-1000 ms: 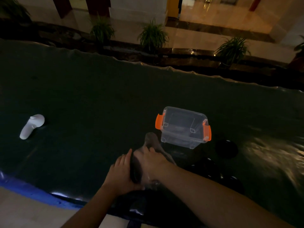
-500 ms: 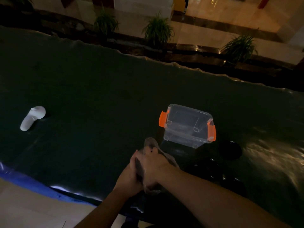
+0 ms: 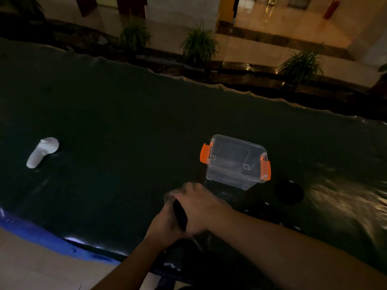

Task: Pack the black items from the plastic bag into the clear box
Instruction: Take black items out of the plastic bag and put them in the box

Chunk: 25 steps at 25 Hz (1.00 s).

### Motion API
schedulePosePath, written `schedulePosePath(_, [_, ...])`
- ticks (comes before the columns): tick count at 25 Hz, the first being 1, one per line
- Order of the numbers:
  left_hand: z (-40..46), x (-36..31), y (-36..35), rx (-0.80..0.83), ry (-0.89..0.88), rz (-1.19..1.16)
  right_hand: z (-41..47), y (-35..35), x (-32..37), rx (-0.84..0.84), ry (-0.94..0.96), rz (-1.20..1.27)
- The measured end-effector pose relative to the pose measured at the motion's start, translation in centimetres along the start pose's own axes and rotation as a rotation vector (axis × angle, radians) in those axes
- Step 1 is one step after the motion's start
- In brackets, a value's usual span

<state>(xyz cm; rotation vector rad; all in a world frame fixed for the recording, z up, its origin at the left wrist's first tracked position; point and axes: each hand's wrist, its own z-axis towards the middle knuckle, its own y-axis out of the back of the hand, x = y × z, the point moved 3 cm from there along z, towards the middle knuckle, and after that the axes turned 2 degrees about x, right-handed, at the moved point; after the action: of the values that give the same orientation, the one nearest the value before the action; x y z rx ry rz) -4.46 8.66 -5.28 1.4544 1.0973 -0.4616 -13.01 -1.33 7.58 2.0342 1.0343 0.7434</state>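
Near the table's front edge, my left hand (image 3: 162, 223) and my right hand (image 3: 200, 208) both grip a clear plastic bag (image 3: 170, 196) with a black item (image 3: 180, 215) showing between them. The clear box (image 3: 235, 160) with orange latches stands just beyond my right hand, its lid on. Several round black items (image 3: 289, 192) lie on the dark cloth to the right of the box, hard to make out in the dim light.
A white handheld controller (image 3: 41, 152) lies far left on the dark cloth-covered table (image 3: 125, 132). A blue edge (image 3: 37, 233) runs along the table's near left side. Potted plants (image 3: 200, 45) stand on the floor beyond the far edge.
My hands have closed tighter together around the bag and crumpled it down; the bag's raised top has dropped. The box and the controller have not moved.
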Motion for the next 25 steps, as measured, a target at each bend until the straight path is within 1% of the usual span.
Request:
schedulePosePath(4, [-0.1,-0.4,0.4,-0.013,-0.021,0.042,-1.6,-0.4,0.2,-0.047,0.055,0.033])
schedulePosePath(8, [-0.6,-1.4,0.5,0.01,-0.058,0.008,-2.0,-0.3,-0.2,-0.093,0.052,0.105])
schedulePosePath(11, [-1.0,-2.1,0.6,-0.069,-0.089,-0.01,-1.8,-0.2,-0.8,-0.127,0.026,0.12])
schedulePosePath(13, [-1.1,-2.1,0.7,-0.129,-0.13,0.046,-1.6,-0.3,-1.1,-0.133,0.019,0.114])
schedulePosePath(18, [-1.6,-2.4,0.8,-0.219,-0.192,0.117,-1.0,-1.0,-1.6,-0.077,0.026,0.169])
schedulePosePath(21, [-1.5,-1.8,0.8,-0.224,-0.175,0.131,-0.9,-1.6,-1.8,-0.07,0.041,0.221])
schedulePosePath(25, [-1.1,-2.1,1.1,-0.227,-0.196,0.156,-0.9,-1.3,-1.5,-0.108,0.08,0.187])
